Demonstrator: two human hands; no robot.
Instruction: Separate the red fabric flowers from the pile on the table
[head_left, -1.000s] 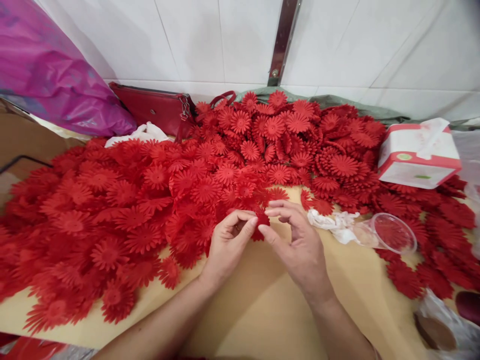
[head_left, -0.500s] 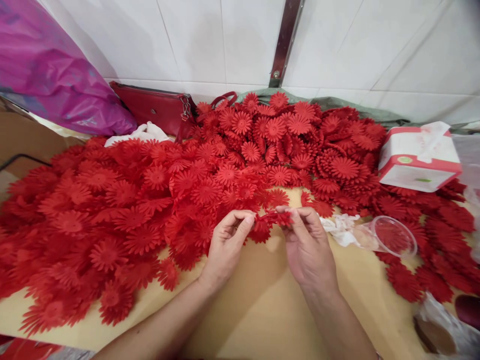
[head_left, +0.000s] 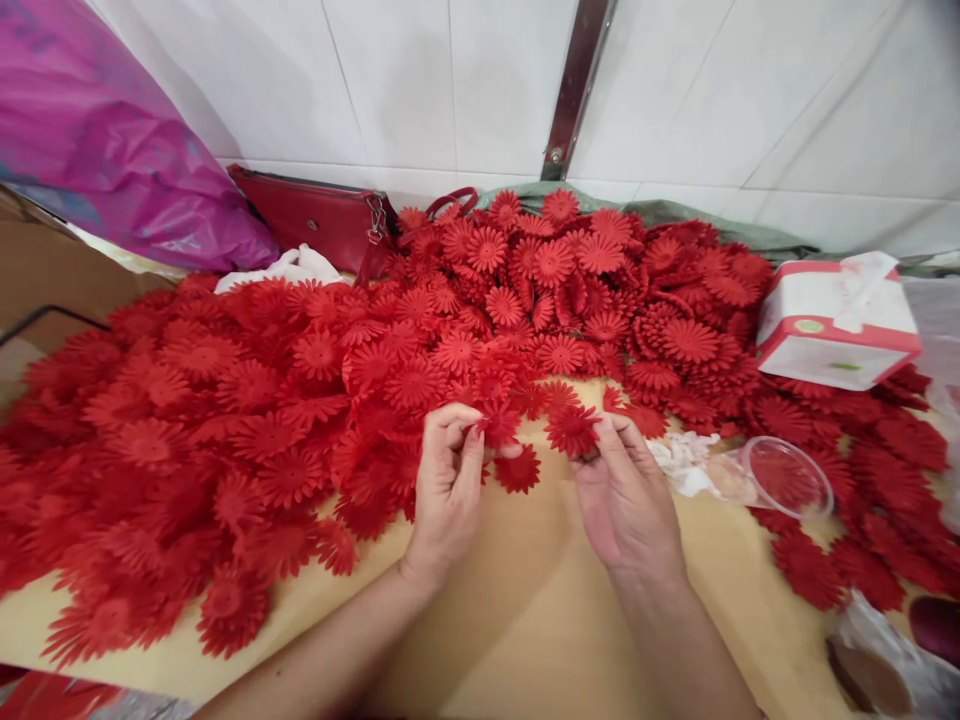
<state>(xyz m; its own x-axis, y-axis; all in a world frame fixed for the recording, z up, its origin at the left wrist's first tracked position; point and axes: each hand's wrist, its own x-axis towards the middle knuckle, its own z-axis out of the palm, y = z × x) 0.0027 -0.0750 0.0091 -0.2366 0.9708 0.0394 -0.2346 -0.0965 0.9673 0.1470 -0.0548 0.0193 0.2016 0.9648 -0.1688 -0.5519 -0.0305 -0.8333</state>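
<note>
My left hand (head_left: 452,475) pinches a red artificial flower piece (head_left: 498,424) between thumb and forefinger. My right hand (head_left: 626,485) is closed on the edge of another red artificial flower piece (head_left: 571,430), whose petals face me. A small gap separates the two held pieces. Just below them a loose red flower piece (head_left: 518,469) lies on the table. A large heap of the same petalled pieces (head_left: 270,440) spreads to the left of my hands, and a denser pile (head_left: 585,265) rises behind them.
On the right stand a tissue box (head_left: 836,320) and a clear plastic cup (head_left: 790,476) on its side, beside crumpled tissue (head_left: 686,460). A red handbag (head_left: 315,215) and a purple plastic bag (head_left: 127,150) are at the back left, against the tiled wall (head_left: 405,80).
My hands have moved slightly apart. The red flower pieces, bunched together between my fingers before, are now separate, one in each hand.
</note>
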